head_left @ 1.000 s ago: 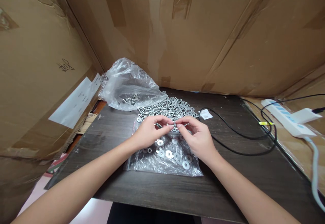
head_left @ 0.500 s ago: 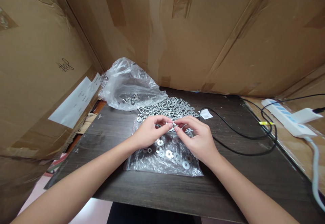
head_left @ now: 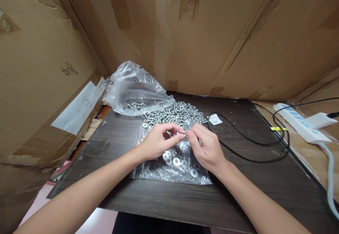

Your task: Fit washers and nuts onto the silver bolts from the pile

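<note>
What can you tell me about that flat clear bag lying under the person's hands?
The flat clear bag is thin, crinkled, shiny transparent plastic, lying flat on the dark wood-grain table. Round silver washers with centre holes lie spread on it or in it; which cannot be told. A reddish strip shows at its far left edge. The left hand and right hand hover above its far half; contact cannot be told.

small silver bolt [head_left: 184, 135], pinched between fingertips

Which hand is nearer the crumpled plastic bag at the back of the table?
Left. The left hand sits just in front of the crumpled plastic bag, slightly to its right. The right hand is farther right, beyond the left hand, over the flat bag of washers.
</note>
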A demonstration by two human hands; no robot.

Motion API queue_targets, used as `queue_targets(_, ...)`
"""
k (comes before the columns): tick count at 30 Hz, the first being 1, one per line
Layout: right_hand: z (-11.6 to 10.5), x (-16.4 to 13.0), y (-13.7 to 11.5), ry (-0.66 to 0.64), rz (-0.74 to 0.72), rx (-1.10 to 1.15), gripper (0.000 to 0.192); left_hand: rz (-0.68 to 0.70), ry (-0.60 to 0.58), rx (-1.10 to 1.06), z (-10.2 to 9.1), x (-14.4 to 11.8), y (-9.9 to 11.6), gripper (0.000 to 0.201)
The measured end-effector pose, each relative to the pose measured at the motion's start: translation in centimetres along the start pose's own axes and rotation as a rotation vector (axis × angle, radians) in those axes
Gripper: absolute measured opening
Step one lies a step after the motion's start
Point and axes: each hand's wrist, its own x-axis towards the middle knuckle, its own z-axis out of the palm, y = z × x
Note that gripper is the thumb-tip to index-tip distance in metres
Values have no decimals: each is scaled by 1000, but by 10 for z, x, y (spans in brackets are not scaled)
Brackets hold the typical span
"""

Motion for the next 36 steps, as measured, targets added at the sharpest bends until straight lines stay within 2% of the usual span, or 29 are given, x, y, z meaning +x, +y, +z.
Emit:
queue_targets(4,-3,-2,-1,-260,-25,94,39,6,93,-21,-3,2,-1,19)
queue_targets(6,-3,-3,-1,-339,-16,100,36,-2,124,-36,-5,4,-2,19)
queue_targets(8,-2,-3,-1,-297,22,86,27,-1,118,-43,-6,5,-2,19)
queue_targets(11,0,-3,0,-151,89,81,10,-2,74,-32,-5,4,-1,18)
queue_targets(13,0,-3,0,-119,101,64,8,-5,48,-29,-4,3,-1,17)
queue_targets(19,2,-6,0,-250,75,-4,23,-2,75,-40,-5,4,-4,16)
queue_targets(24,2,-5,0,-145,144,25,10,-4,86,-90,-3,4,-5,18)
queue_targets(27,2,-4,0,-185,129,31,12,-3,85,-86,-3,4,-5,16)
queue_targets(30,2,-4,1,-222,112,13,22,1,95,-71,-4,3,-6,15)
queue_targets(34,2,-3,2,-144,155,40,9,14,93,-66,-4,4,-6,16)
queue_targets(36,2,-3,2,-167,138,55,8,18,92,-62,-4,4,-6,15)
